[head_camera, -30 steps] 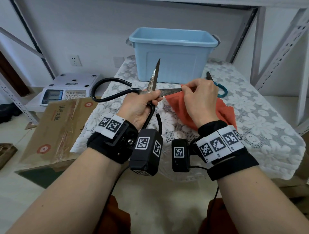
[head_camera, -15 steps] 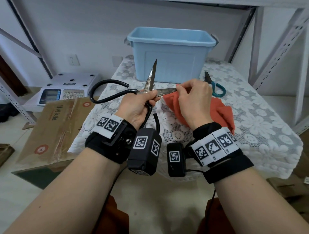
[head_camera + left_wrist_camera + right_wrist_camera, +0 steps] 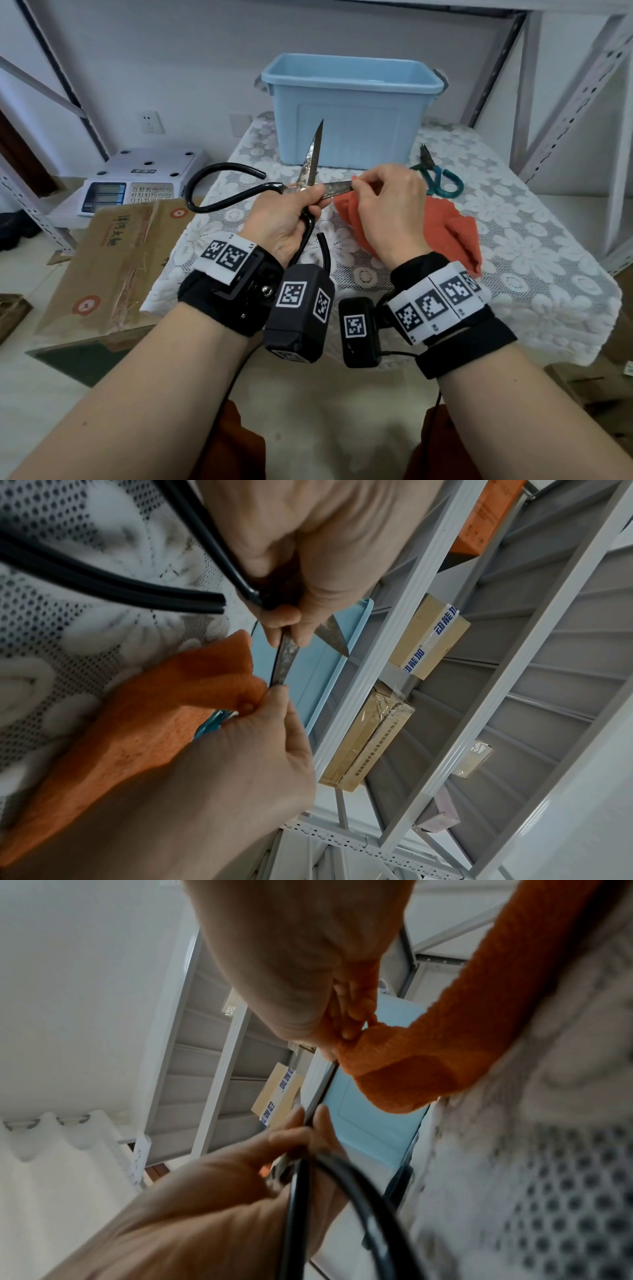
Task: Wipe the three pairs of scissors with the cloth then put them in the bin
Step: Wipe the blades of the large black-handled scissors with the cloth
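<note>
My left hand (image 3: pixel 291 212) grips the large black-handled scissors (image 3: pixel 310 164) at the pivot, blades spread: one rusty blade points up, the other points right. My right hand (image 3: pixel 387 202) pinches the orange cloth (image 3: pixel 455 233) around that right-pointing blade (image 3: pixel 286 658). The rest of the cloth trails down onto the lace tablecloth (image 3: pixel 534 246). In the right wrist view the cloth (image 3: pixel 428 1053) is bunched under my fingertips. Small teal-handled scissors (image 3: pixel 438 174) lie on the table to the right of the light blue bin (image 3: pixel 349 113), which stands at the back. No third pair is visible.
A white electronic scale (image 3: pixel 133 181) sits on a low shelf at left, with a cardboard box (image 3: pixel 113 260) beside the table. Grey metal shelving posts (image 3: pixel 565 102) rise at right. Boxes (image 3: pixel 428 637) sit on shelves overhead.
My right hand with the cloth has slid left along the horizontal blade toward the pivot. The left hand holds the scissors about as before.
</note>
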